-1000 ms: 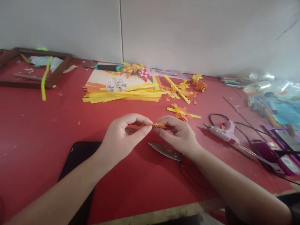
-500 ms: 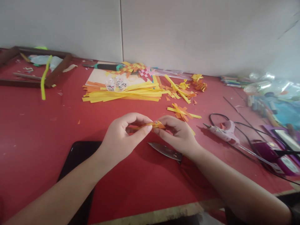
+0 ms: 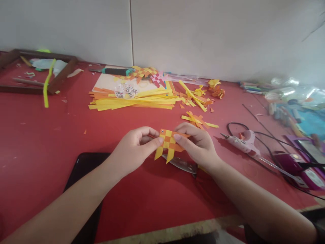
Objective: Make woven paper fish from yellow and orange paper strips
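Between my two hands is a woven paper fish [image 3: 167, 142] in yellow and orange checks, with a small eye at its upper left corner. My left hand [image 3: 138, 144] pinches its left edge between thumb and fingers. On the other side, my right hand [image 3: 196, 142] grips the tail end, its thumb lying over the front. Scissors [image 3: 181, 164] lie on the red table just behind and below the fish, their handles partly hidden by my right forearm.
Yellow paper strips [image 3: 132, 103] and clear containers of small eyes [image 3: 125, 90] lie ahead. A glue gun [image 3: 241, 142] with its cord rests at right, near a purple device [image 3: 299, 166]. A black phone-like slab [image 3: 86, 173] is under my left forearm. A wooden frame [image 3: 62, 76] stands at far left.
The paper fish has been tilted up from nearly edge-on, so its checked face now shows. My hands have moved slightly apart along it, still holding it.
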Tool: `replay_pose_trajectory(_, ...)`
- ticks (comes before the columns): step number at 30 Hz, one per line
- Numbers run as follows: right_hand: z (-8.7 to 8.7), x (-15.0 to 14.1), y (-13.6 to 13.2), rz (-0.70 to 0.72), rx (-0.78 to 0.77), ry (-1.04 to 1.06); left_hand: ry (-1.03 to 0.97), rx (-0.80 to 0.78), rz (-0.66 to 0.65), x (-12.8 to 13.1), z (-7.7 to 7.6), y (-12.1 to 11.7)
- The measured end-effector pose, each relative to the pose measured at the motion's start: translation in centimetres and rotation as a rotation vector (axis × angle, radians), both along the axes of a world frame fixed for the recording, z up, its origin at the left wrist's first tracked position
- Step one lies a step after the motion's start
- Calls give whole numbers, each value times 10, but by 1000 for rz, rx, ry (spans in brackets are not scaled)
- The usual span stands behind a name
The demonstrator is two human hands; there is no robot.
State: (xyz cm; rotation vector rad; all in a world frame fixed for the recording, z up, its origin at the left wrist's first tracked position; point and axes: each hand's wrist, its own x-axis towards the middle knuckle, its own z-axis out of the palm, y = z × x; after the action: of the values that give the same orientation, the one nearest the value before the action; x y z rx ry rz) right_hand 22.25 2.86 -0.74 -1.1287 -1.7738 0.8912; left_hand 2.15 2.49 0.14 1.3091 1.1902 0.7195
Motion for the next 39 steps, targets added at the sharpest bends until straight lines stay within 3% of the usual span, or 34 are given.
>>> replay_pose_trajectory(5,-7,0,0,3,-32,97,-5,136,16,0,-1,-1)
replay_pose_trajectory(12,-11,3,3,71,216,87,34,417,41,0,0,-4)
replay_pose_trajectory(23,-9,2,2,54,240,63,94,589,64,-2,1,-4)
replay_pose_trajectory(28,-8,4,-1,97,345,37,154,705,75,-2,5,-6)
replay_pose_trajectory(33,-1,6,-9,141,608,-180,185,704,107,-2,7,-6)
replay_pose_trajectory(36,4,6,-11,156,665,-344,177,651,105,-1,8,-7)
replay_pose_trajectory(39,6,6,-11,146,692,-356,162,617,101,-1,9,-7)
